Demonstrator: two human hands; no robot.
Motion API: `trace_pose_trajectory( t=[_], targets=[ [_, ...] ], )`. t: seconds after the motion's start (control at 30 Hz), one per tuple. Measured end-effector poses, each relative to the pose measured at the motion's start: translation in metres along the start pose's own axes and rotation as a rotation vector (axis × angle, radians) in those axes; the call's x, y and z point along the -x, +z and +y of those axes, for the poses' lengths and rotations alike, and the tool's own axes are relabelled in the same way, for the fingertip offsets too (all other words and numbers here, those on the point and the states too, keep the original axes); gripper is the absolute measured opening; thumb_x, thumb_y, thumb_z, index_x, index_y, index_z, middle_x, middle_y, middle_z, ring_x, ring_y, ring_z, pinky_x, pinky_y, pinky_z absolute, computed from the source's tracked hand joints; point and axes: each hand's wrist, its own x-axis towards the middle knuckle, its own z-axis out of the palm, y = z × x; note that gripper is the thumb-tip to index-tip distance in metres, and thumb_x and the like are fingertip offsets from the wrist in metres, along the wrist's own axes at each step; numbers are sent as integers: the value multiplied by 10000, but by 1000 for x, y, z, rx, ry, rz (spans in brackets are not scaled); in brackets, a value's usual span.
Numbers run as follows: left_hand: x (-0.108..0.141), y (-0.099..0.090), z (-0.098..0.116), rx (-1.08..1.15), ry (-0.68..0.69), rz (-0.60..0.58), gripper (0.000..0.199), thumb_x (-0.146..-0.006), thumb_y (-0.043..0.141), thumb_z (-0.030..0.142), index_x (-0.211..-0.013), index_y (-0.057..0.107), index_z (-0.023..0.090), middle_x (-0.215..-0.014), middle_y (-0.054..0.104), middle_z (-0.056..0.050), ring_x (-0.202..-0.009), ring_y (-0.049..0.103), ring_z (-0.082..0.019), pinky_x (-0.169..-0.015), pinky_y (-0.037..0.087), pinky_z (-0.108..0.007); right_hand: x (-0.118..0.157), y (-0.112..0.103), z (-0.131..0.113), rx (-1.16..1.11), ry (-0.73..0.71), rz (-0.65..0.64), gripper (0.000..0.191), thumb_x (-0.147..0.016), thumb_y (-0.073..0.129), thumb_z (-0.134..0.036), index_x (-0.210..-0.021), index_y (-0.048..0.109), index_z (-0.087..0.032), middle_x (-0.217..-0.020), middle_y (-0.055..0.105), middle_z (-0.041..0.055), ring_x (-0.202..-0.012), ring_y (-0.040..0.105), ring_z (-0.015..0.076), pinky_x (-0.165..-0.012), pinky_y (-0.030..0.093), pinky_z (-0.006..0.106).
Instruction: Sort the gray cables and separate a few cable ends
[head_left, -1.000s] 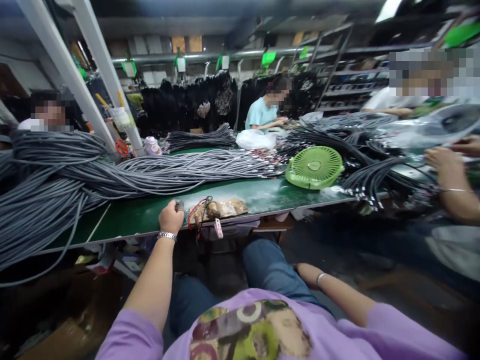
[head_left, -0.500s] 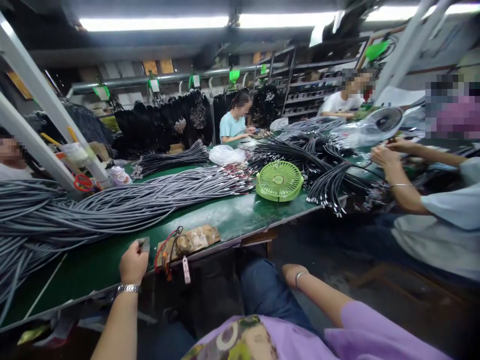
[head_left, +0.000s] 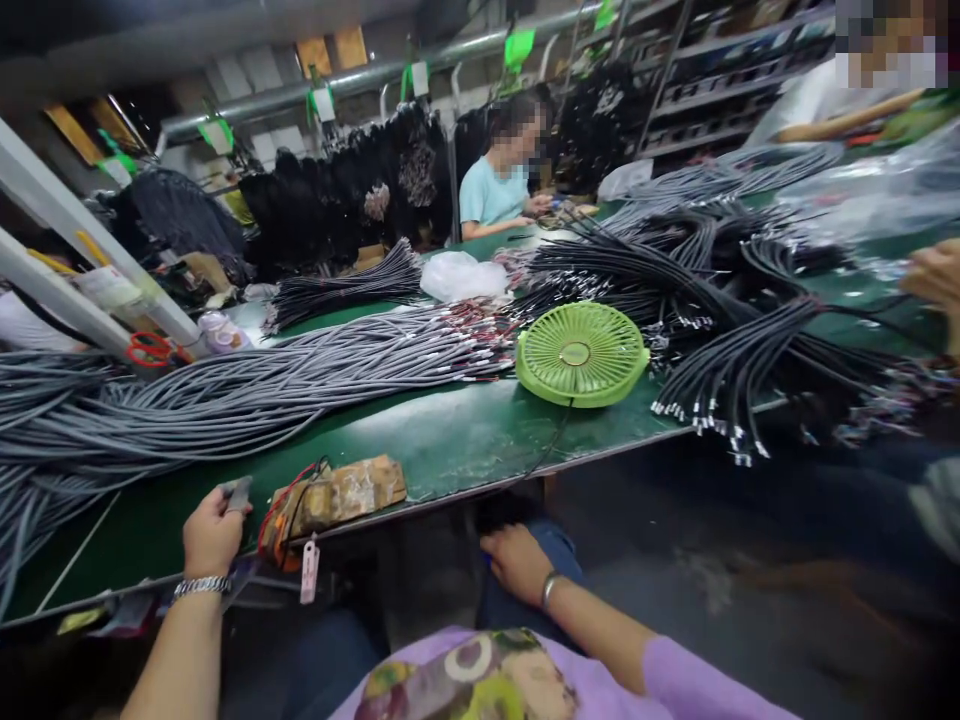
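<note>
My left hand (head_left: 214,535), with a metal watch band at its wrist, is closed round a small grey object (head_left: 237,494) at the front edge of the green table (head_left: 465,430). Just right of it lies a brown taped block (head_left: 337,495) with red and black wires and a pink tag (head_left: 309,572). My right hand (head_left: 517,565) rests low over my knee below the table edge, its fingers curled; a bit of blue shows by the fingertips, too small to name. Long grey cables (head_left: 300,385) stretch across the table beyond my left hand.
A green fan (head_left: 581,355) stands near the table's front edge. Black cable bundles (head_left: 750,350) lie to its right, some overhanging the edge. A plastic bag (head_left: 463,276) sits behind the grey cables. Across the table is a person in light blue (head_left: 495,190); another person's hand (head_left: 937,275) shows far right.
The view has shifted right and down. My right hand has come inward onto my knee. My left hand still holds the small grey object beside the taped block.
</note>
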Motion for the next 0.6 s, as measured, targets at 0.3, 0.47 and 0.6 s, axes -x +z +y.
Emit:
trace_pose_trajectory(
  t=[0.3, 0.47, 0.6],
  targets=[
    [-10, 3, -11, -78, 22, 46, 327, -718, 520, 423, -925, 680, 226, -767, 715, -23, -724, 640, -237, -567, 421, -274, -1, 6, 4, -26, 48, 75, 238, -799, 504, -170, -952, 686, -172, -950, 708, 112, -965, 618, 258, -858, 387, 350],
    [-4, 4, 3, 171, 105, -76, 376, -767, 547, 375, -1062, 648, 165, -950, 721, -78, -863, 664, -210, -747, 489, -284, 1, 8, -3, 44, -25, 22, 365, -791, 441, -122, -1042, 704, -149, -983, 720, 155, -949, 657, 294, -840, 458, 395],
    [-17, -4, 5, 141, 180, -25, 395, -804, 563, 353, -1140, 615, 152, -976, 692, -91, -851, 654, -193, -798, 517, -322, -15, 25, 13, 66, -65, -9, 425, -788, 445, -164, -1098, 724, -245, -1088, 705, 164, -976, 675, 289, -882, 509, 404]
  ],
)
